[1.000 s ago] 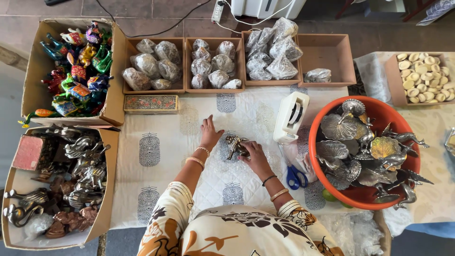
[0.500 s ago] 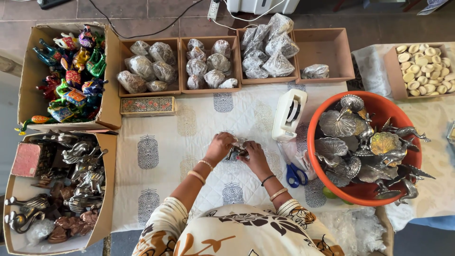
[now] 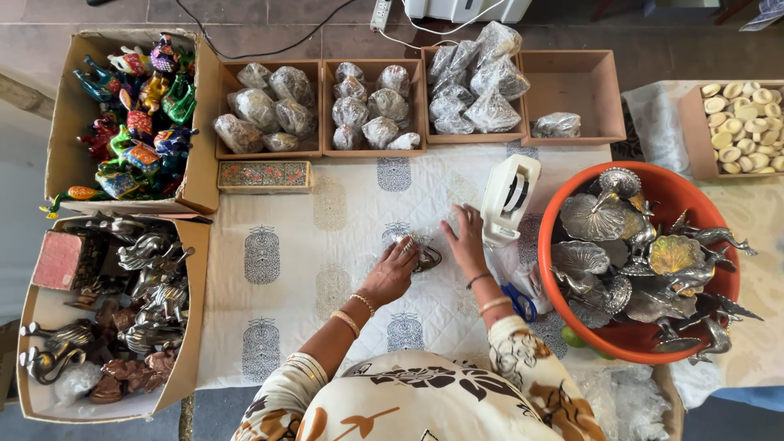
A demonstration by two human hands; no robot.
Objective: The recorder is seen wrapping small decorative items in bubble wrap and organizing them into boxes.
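Observation:
A small metal figurine in clear plastic wrap (image 3: 418, 250) lies on the white printed cloth (image 3: 310, 269) in the middle of the table. My left hand (image 3: 394, 269) presses down on it, fingers closed over the wrap. Just to the right, my right hand (image 3: 465, 238) rests flat on the cloth, fingers apart, touching the wrap's edge and close to a white tape dispenser (image 3: 508, 198).
An orange tub (image 3: 670, 196) of silver bird figurines stands right. Wooden trays (image 3: 376, 145) of wrapped pieces line the back, one tray (image 3: 576, 90) holding one piece. Cardboard boxes with painted figures (image 3: 131, 106) and metal figures (image 3: 106, 318) stand left. Blue scissors (image 3: 519, 302) lie nearby.
Both hands held the figurine together a moment ago. Now my right hand has come off it and moved toward the tape dispenser, while my left hand holds the wrapped piece down.

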